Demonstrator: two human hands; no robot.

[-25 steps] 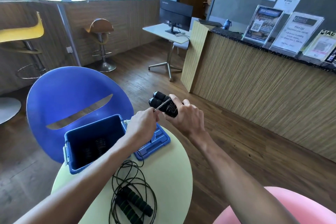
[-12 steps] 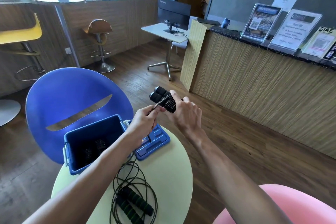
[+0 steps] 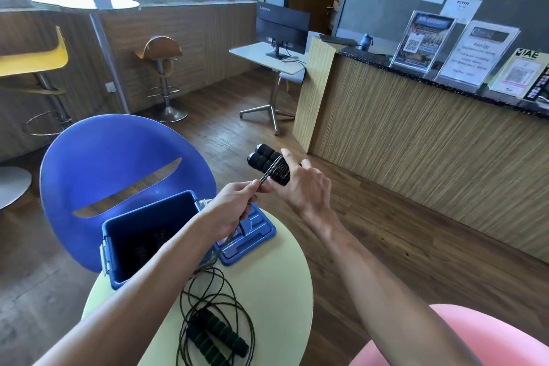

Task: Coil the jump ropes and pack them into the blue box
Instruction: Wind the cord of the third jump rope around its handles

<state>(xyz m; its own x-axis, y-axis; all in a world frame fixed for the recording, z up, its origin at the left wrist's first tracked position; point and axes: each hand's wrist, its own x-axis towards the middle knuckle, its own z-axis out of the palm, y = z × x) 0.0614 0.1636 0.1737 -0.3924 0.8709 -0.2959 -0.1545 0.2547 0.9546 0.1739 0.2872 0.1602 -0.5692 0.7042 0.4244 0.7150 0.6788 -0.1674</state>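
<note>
Head view looks down on a small round pale-green counter (image 3: 279, 276) at lower centre of the frame. At its far left edge stands the blue box (image 3: 118, 246), open at the top; deep in its shadowed inside lie dark ribbed shapes that look like rope handles (image 3: 148, 246), though I cannot make them out clearly. The box's blue lid (image 3: 252, 235) lies flat on the counter just beside the box, to its right.

Above the lid, near the middle of the frame, the right hand (image 3: 306, 187) has its grip curled round a pair of black foam handles (image 3: 264, 160) held side by side, with cord wound over them. The left hand (image 3: 234, 205) pinches that jump rope's cord (image 3: 269, 171) between thumb and fingers, drawn taut up to the handles; the slack drops from this hand past the lid toward the counter.

Lower down, near the bottom edge of the frame, a second jump rope (image 3: 217, 333) lies loose on the counter, its thin dark cord in untidy loops around two black handles with green bands.

Behind the counter stands a blue chair (image 3: 118, 163), and a pink rounded seat (image 3: 490, 342) fills the lower right corner
</note>
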